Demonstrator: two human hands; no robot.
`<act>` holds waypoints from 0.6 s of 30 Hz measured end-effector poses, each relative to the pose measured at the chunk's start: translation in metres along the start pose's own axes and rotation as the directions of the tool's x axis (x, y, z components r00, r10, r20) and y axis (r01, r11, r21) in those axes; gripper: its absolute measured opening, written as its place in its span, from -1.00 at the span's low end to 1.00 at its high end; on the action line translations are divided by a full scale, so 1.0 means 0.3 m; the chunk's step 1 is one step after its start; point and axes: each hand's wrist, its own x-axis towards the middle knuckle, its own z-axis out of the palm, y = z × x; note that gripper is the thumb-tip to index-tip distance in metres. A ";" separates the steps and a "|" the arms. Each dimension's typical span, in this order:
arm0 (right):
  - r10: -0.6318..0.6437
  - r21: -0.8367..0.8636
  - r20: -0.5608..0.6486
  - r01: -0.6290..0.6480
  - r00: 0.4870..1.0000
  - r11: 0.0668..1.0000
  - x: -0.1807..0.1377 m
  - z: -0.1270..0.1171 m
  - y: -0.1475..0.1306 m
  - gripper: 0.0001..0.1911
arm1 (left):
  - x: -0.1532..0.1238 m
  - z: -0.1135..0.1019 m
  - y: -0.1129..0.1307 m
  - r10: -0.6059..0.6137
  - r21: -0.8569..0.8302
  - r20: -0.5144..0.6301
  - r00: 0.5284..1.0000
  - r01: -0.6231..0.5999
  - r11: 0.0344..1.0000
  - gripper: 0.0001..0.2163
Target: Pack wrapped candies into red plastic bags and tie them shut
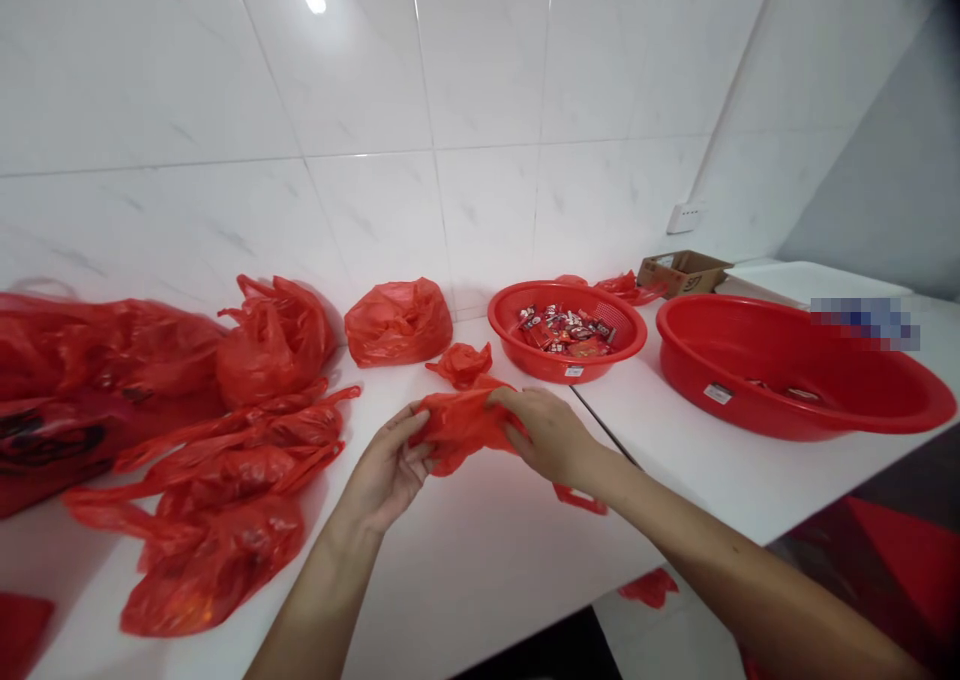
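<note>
A crumpled red plastic bag (pixel 465 430) is held up above the white table between my two hands. My left hand (pixel 396 465) pinches its left edge between thumb and fingers, palm partly turned up. From above, my right hand (pixel 551 430) grips the bag's right side with curled fingers. Behind it, a small bunched red bag (pixel 463 364) lies on the table. Beyond my right hand stands a red perforated basket (pixel 504 345) with many small wrapped packets (pixel 566 330) in it. A red handle-like loop (pixel 581 500) shows below my right wrist.
Filled red bags (pixel 217 560) crowd the left side of the white table (pixel 480 580). Another full bag (pixel 399 322) sits by the tiled wall. A large red basin (pixel 750 400) and a cardboard box (pixel 684 272) stand at right. Red plastic (pixel 651 588) lies below the table edge.
</note>
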 end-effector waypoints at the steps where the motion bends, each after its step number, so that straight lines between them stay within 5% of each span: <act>1: -0.018 0.046 0.006 0.018 1.000 0.999 -0.015 0.000 0.013 -0.57 | 0.002 -0.015 0.008 -0.009 -0.006 -0.022 1.000 0.009 1.000 -0.80; 4: -0.029 0.094 0.106 0.019 0.994 0.995 -0.063 -0.034 0.065 -0.46 | 0.005 -0.061 0.051 -0.019 0.016 -0.044 0.999 0.019 1.000 -0.75; 7: 0.095 -0.009 0.301 -0.097 0.949 0.995 -0.109 -0.094 0.147 -0.41 | -0.001 -0.106 0.100 -0.019 0.297 0.003 1.000 0.017 0.955 -0.72; 9: 0.179 -0.075 0.372 -0.163 0.911 0.984 -0.139 -0.129 0.198 -0.25 | -0.001 -0.128 0.111 -0.027 0.636 0.071 0.997 -0.025 0.771 -0.81; 11: 0.245 -0.116 0.391 -0.216 0.887 0.969 -0.168 -0.152 0.224 -0.11 | 0.008 -0.137 0.093 -0.008 0.887 0.125 0.992 -0.108 0.449 -0.87; 13: 0.295 -0.114 0.414 -0.272 0.861 0.955 -0.196 -0.169 0.224 -0.05 | 0.022 -0.130 0.051 0.080 0.981 0.157 0.984 -0.164 0.105 -0.76; 15: 0.318 -0.017 0.470 -0.352 0.823 0.936 -0.225 -0.190 0.212 -0.02 | 0.031 -0.108 0.002 0.176 0.979 0.179 0.968 -0.158 -0.128 -0.56; 16: 0.315 0.067 0.506 -0.400 0.803 0.914 -0.240 -0.206 0.208 -0.01 | 0.031 -0.092 -0.018 0.190 0.972 0.192 0.963 -0.160 -0.171 -0.47; 18: 0.271 0.266 0.568 -0.485 0.777 0.833 -0.278 -0.251 0.220 -0.05 | 0.020 -0.058 -0.042 0.139 0.977 0.202 0.970 -0.190 -0.095 -0.39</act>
